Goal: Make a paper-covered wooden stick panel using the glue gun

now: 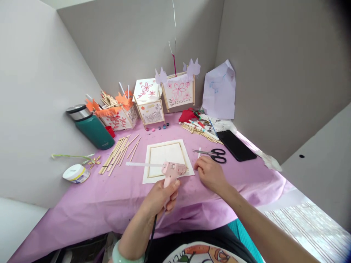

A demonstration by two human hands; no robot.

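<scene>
A pale pink hot glue gun (171, 171) is gripped by my left hand (161, 195), its nozzle pointing right and a long clear glue stick (144, 164) jutting from its back. Beneath the gun lies a white sheet (157, 152), with a square frame of thin wooden sticks (164, 145) on it. My right hand (210, 173) rests on the cloth by the sheet's right edge, fingers curled; whether anything is in them is hidden. Just beyond it are black-handled scissors (216, 155) and a short white piece (199, 152).
Loose wooden sticks (117, 155) lie left of the sheet, near a white tub (76, 173) and a leaning green bottle (94, 129). Decorated paper boxes (150, 111) stand at the back. Markers (201, 128) and a black phone (237, 145) lie at right. Grey panels (131, 44) surround the table.
</scene>
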